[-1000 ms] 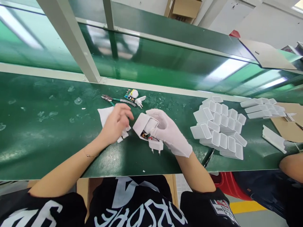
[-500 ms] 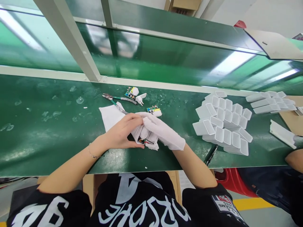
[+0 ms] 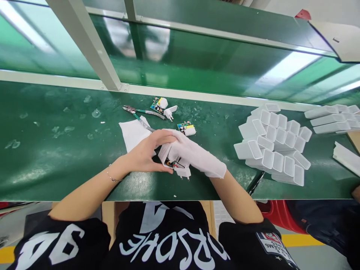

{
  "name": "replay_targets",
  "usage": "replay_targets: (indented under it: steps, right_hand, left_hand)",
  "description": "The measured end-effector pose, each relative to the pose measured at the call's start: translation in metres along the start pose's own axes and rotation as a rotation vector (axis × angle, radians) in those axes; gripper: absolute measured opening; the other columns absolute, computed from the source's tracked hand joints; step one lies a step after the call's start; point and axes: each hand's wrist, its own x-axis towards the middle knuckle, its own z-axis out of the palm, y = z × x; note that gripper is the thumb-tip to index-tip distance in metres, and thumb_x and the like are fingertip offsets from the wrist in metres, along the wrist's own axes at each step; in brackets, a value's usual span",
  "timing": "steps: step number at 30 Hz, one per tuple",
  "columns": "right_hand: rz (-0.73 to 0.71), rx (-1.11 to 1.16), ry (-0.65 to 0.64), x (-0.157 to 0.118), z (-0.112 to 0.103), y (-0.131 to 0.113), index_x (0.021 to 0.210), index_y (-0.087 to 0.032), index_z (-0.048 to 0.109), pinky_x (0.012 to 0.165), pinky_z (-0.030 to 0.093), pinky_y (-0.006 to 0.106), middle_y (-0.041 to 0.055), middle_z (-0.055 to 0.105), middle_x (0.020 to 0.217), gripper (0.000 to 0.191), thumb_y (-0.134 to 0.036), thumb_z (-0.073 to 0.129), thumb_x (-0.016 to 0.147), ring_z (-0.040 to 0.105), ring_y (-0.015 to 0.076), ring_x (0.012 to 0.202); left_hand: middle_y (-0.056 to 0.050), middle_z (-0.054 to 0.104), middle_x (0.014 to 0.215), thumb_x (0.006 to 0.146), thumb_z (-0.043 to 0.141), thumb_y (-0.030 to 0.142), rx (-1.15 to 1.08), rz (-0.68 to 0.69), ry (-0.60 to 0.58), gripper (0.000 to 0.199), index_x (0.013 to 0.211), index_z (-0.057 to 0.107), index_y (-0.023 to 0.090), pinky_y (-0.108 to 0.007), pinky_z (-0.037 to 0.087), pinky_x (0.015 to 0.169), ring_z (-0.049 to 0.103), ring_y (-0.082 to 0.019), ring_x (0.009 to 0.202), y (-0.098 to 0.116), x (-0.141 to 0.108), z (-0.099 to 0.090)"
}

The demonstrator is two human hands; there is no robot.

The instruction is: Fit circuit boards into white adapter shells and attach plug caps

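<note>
Over the near middle of the bench, my bare left hand (image 3: pixel 144 152) grips the left side of a white plastic adapter housing (image 3: pixel 164 155), thumb below and fingers over the top. My right hand (image 3: pixel 194 152), in a white glove, is closed over the housing's right side; its fingertips are partly hidden. The housing's open end faces me, with red and dark wires (image 3: pixel 174 164) inside. A white plug piece (image 3: pixel 184 172) with two pins hangs at this end. Just behind my left hand lie a white cloth (image 3: pixel 132 135) and green-handled pliers (image 3: pixel 146 111).
Beyond my hands lie two circuit boards (image 3: pixel 187 128) and another plug piece (image 3: pixel 170 111). Several empty white housings (image 3: pixel 277 146) are grouped at the right, with more (image 3: pixel 333 118) behind them. A dark slim tool (image 3: pixel 255 183) lies near the front edge. At far right, another person's arm (image 3: pixel 356 193) shows.
The view has shifted slightly, so the bench things sit farther right at the right side. My right fingers have moved a little over the housing, and the plug piece's pins now show.
</note>
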Motion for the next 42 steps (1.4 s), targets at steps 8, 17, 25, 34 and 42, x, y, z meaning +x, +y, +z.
replay_targets:
  steps: [8, 17, 25, 34, 42]
  right_hand:
    - [0.115, -0.009, 0.0, -0.001, 0.003, 0.002, 0.156, -0.024, 0.028, 0.102, 0.053, 0.044, 0.0065, 0.067, 0.121, 0.077, -0.036, 0.061, 0.088, 0.065, 0.0226, 0.108]
    - [-0.112, 0.582, 0.397, -0.001, -0.048, -0.013, 0.119, -0.026, 0.055, 0.095, 0.056, 0.043, 0.0082, 0.065, 0.125, 0.064, -0.08, 0.04, 0.087, 0.067, 0.0244, 0.107]
    - [-0.107, 0.578, 0.67, 0.017, -0.063, 0.01, 0.101, -0.022, 0.053, 0.094, 0.054, 0.039, 0.0133, 0.062, 0.118, 0.069, -0.085, 0.03, 0.086, 0.063, 0.0248, 0.113]
    - [-0.194, 0.72, 0.587, 0.009, -0.054, 0.002, 0.097, -0.021, 0.058, 0.095, 0.055, 0.042, 0.0116, 0.066, 0.108, 0.062, -0.079, 0.035, 0.091, 0.066, 0.0235, 0.101]
    - [-0.23, 0.518, 0.267, 0.0, -0.03, -0.003, 0.106, -0.023, 0.066, 0.095, 0.055, 0.043, 0.0086, 0.068, 0.12, 0.057, -0.073, 0.041, 0.092, 0.064, 0.0223, 0.104]
  left_hand:
    - [-0.016, 0.065, 0.128, 0.084, 0.076, 0.049, 0.211, -0.047, -0.134, 0.075, 0.145, 0.041, 0.024, -0.048, 0.054, 0.1, 0.061, -0.03, 0.118, -0.001, 0.0, 0.001]
    - [-0.013, 0.068, 0.12, 0.077, 0.079, 0.057, 0.155, -0.14, 0.077, 0.066, 0.127, 0.055, 0.022, -0.042, 0.057, 0.091, 0.066, -0.027, 0.107, 0.041, 0.003, -0.006]
    - [-0.013, 0.069, 0.117, 0.076, 0.079, 0.049, 0.319, -0.311, -0.047, 0.061, 0.126, 0.057, 0.021, -0.043, 0.056, 0.091, 0.067, -0.028, 0.104, 0.052, -0.013, 0.012]
    - [-0.014, 0.069, 0.116, 0.074, 0.078, 0.057, 0.312, -0.38, 0.031, 0.064, 0.122, 0.058, 0.021, -0.043, 0.054, 0.088, 0.067, -0.029, 0.103, 0.053, -0.021, 0.026]
    - [-0.01, 0.069, 0.124, 0.086, 0.07, 0.034, 0.584, -0.211, -0.073, 0.05, 0.131, 0.051, 0.024, -0.042, 0.044, 0.1, 0.065, -0.027, 0.112, 0.075, 0.007, 0.018]
